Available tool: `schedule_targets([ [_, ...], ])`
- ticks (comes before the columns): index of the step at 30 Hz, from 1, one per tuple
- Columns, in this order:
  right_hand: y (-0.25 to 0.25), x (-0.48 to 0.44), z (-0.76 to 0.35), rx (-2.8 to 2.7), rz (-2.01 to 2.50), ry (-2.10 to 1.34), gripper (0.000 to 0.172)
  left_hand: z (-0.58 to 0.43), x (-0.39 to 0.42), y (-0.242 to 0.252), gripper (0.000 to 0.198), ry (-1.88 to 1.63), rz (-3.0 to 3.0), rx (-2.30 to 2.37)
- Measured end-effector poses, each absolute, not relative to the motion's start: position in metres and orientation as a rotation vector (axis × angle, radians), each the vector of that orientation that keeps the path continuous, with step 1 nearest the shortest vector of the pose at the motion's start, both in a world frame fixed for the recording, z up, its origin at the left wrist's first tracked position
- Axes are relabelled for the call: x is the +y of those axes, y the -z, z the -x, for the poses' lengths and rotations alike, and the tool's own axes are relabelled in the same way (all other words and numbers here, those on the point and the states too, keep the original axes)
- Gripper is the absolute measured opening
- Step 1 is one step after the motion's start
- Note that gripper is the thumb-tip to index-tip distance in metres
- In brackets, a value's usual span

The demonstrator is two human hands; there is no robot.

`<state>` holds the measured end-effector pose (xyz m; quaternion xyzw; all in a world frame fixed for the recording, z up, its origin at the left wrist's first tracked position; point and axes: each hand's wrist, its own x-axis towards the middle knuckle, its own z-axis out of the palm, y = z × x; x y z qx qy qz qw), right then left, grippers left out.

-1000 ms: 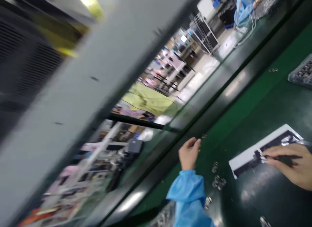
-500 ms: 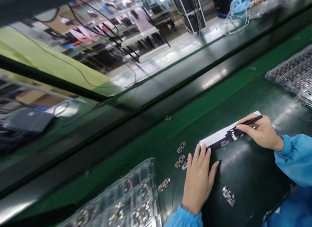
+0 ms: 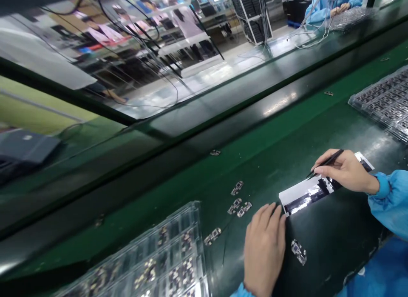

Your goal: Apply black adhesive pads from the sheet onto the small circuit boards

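While the green bench (image 3: 287, 131) fills the view, a clear tray (image 3: 165, 263) of small parts lies at the lower left. Beside it the left hand (image 3: 264, 250) rests flat, fingers released, touching the white strip's (image 3: 306, 195) left end. The right hand (image 3: 346, 171), fingers clenched on a thin black tool (image 3: 328, 161), hovers over the strip. Loose small parts (image 3: 239, 205) lie near the left hand.

The left hand (image 3: 264, 246) covers the near left corner of the white strip (image 3: 298, 194), and its wrist runs off the bottom edge. The right hand (image 3: 346, 171) hides part of the strip's right end; its grip on the thin black tool (image 3: 328, 161) conceals the tool's lower end. Clear trays at lower left (image 3: 159, 263) and right edge (image 3: 382, 103) are cut off, their parts too small to identify.
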<state>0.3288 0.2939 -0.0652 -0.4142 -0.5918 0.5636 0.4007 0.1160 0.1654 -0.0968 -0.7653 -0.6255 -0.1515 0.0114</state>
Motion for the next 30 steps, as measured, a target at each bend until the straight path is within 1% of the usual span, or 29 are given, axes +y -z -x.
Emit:
schedule_targets([
  [4, 0.072, 0.287, -0.300, -1.431, 1.029, -1.756, 0.029, -0.102, 0.153, 0.093, 0.019, 0.621, 2.370, -1.998],
  [8, 0.089, 0.286, -0.273, -1.438, 1.013, -1.925, 0.032, -0.113, 0.149, 0.103, 0.024, 0.496, 2.453, -1.980],
  [11, 0.101, 0.290, -0.261, -1.489, 1.059, -1.945, 0.031, -0.122, 0.154, 0.110, 0.028, 0.306, 2.439, -1.989],
  [14, 0.109, 0.292, -0.258, -1.515, 1.074, -1.966, 0.029, -0.125, 0.157, 0.112, 0.030, 0.232, 2.430, -1.996],
  [22, 0.107, 0.289, -0.259, -1.565, 1.089, -1.943, 0.031, -0.123, 0.155, 0.111, 0.030, 0.346, 2.419, -2.006],
  [30, 0.107, 0.289, -0.258, -1.661, 1.109, -1.894, 0.030, -0.123, 0.155, 0.113, 0.029, 0.369, 2.411, -2.006],
])
